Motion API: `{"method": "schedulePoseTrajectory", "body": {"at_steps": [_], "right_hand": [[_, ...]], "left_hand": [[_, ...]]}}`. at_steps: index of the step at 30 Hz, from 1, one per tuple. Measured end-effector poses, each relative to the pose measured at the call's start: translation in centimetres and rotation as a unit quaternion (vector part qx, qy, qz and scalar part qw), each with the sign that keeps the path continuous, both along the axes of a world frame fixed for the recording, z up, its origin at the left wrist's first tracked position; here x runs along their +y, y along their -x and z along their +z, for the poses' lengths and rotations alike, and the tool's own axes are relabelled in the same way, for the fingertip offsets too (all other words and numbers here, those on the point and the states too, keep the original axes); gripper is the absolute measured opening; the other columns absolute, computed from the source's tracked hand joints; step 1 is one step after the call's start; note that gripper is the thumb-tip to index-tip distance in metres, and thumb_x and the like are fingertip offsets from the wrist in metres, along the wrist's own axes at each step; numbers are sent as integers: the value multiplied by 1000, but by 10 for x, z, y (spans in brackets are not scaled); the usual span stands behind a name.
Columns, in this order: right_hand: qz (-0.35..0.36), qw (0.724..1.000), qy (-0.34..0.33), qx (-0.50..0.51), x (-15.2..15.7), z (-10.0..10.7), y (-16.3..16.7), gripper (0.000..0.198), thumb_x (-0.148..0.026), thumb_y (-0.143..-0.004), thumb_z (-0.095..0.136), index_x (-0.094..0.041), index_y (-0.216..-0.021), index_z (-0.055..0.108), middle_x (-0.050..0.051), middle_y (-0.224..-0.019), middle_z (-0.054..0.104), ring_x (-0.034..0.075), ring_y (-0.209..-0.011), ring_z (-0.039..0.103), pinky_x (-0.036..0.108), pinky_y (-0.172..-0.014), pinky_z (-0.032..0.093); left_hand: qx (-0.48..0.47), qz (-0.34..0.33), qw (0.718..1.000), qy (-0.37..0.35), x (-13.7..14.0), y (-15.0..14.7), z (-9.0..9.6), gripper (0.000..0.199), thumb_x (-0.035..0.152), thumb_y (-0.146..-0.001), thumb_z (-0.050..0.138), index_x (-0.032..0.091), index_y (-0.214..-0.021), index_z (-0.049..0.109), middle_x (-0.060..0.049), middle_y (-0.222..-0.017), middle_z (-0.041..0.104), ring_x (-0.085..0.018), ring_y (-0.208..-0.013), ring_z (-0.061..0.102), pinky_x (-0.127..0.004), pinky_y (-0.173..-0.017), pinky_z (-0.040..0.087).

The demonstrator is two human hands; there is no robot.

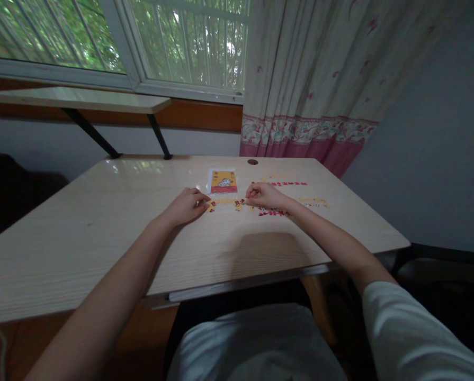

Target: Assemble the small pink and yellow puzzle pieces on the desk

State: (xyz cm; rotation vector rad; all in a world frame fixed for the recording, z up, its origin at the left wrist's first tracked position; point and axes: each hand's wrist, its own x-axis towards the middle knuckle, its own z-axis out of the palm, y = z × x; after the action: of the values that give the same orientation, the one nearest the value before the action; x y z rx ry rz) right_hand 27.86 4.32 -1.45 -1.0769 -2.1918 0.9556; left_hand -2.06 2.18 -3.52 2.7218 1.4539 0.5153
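On the pale wooden desk, a short row of small yellow and red jigsaw puzzle pieces (224, 201) lies between my two hands. My left hand (187, 206) is at the left end of the row, with thumb and index finger closed at the end piece. At the right end, my right hand (266, 196) has its fingers curled, and thumb and index pinch at a small dark red and yellow piece (242, 201). Just beyond the row lies a picture card (223, 181) in a clear sleeve, showing a white animal on yellow and red.
Loose red pieces (292, 183) and yellow pieces (314, 201) lie in groups to the right, with more red pieces (272, 213) under my right wrist. A raised shelf (81, 99) stands at the back left. The desk (101, 227) has a cable hole (252, 162) near its back edge.
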Motion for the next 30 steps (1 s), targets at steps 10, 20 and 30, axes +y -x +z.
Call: {"method": "schedulePoseTrajectory", "body": {"at_steps": [10, 20, 30], "right_hand": [[4, 1000, -16, 1, -4, 0, -4, 15, -27, -71, 68, -16, -79, 62, 1, -72, 61, 11, -67, 55, 22, -62, 43], [17, 1000, 1, 7, -7, 0, -2, 27, -29, -75, 65, -13, -96, 69, 1, -71, 62, 8, -60, 51, 22, -58, 41], [-21, 988, 76, 133, -21, -9, 27, 25, -31, -69, 70, -14, -86, 70, 2, -71, 65, 9, -61, 53, 22, -56, 41]], "left_hand": [[-10, 2, 1000, 6, -2, -2, 3, 40, 41, -86, 46, 16, -101, 73, -13, -90, 67, -25, -88, 58, -40, -87, 44], [-18, 2, 1000, 14, -2, -3, 5, 38, 39, -84, 47, 16, -100, 73, -12, -88, 67, -26, -88, 59, -42, -88, 43], [-211, 25, 972, 102, -19, -25, 20, 26, 34, -81, 55, 17, -84, 73, -6, -81, 70, -17, -71, 58, -30, -67, 45]]}}
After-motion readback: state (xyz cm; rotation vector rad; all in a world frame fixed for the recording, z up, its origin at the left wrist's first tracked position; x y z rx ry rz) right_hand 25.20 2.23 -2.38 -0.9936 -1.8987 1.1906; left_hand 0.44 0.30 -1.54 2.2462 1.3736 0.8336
